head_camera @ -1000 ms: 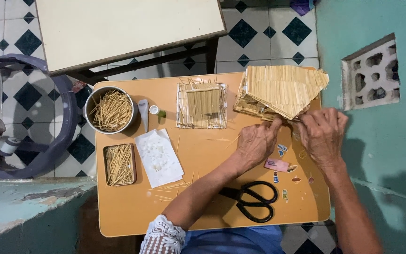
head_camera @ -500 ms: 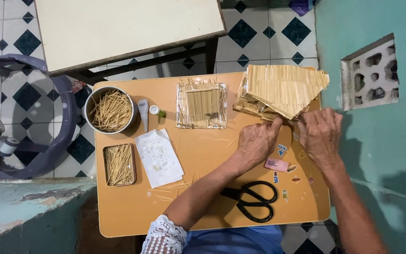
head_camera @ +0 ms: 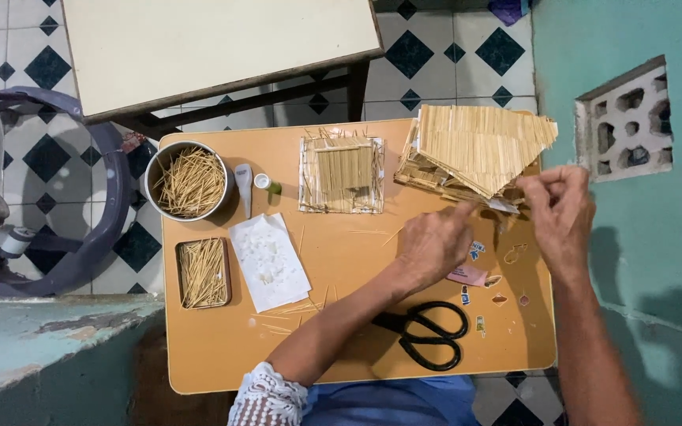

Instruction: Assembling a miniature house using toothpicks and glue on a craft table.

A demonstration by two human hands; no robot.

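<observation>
Head view | left hand (head_camera: pixel 434 241) rests loosely curled on desk (head_camera: pixel 341 347), forefinger touching stick house (head_camera: pixel 475 150) at far right corner | right hand (head_camera: pixel 558 209) fingers pinched near house's lower edge, held item too small to tell | scissors (head_camera: pixel 428 331) partly under left forearm | house's base hidden by roof

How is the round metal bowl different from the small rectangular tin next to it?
The round bowl is bigger and deeper, and its sticks lie in a loose tangle. The rectangular tin is flat and shallow, and its sticks lie mostly lengthwise in a neat layer. Both hold thin pale sticks and stand on the left side of the table.
</observation>
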